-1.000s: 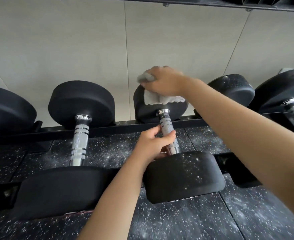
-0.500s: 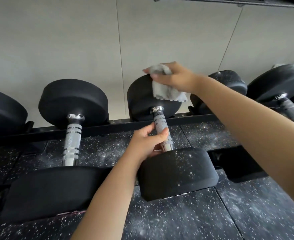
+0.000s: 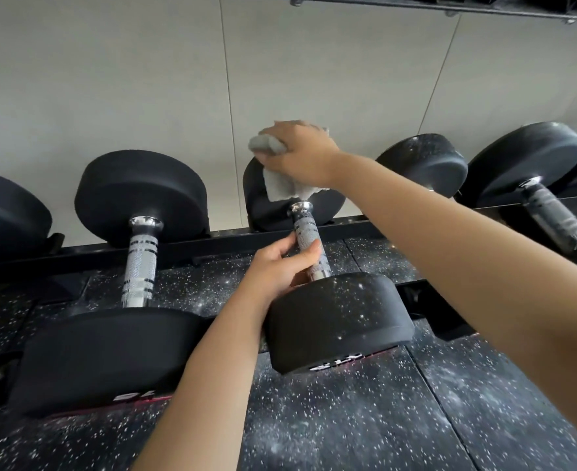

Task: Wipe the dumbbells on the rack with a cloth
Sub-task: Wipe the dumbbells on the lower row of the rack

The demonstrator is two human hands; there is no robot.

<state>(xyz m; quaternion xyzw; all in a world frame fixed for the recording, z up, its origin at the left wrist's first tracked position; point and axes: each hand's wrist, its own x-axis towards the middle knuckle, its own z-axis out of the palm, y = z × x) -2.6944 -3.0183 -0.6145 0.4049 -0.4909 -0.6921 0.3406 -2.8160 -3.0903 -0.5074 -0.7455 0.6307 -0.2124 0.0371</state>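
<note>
A black dumbbell (image 3: pixel 339 321) with a knurled chrome handle lies across the rack (image 3: pixel 192 248) in the middle of the view. My left hand (image 3: pixel 282 266) grips that handle near the front head. My right hand (image 3: pixel 297 153) holds a grey-white cloth (image 3: pixel 283 185) and presses it on top of the dumbbell's far head, next to the wall. Part of the cloth hangs down over the inner face of that head.
A larger dumbbell (image 3: pixel 137 266) lies to the left, with another black head (image 3: pixel 5 212) at the far left edge. Two more dumbbells (image 3: pixel 538 185) sit to the right. A pale panelled wall stands close behind. Speckled black rubber flooring (image 3: pixel 365 419) lies below.
My right hand with the cloth slid to the right and back to the left over the top of the far head. My left hand kept its grip on the handle.
</note>
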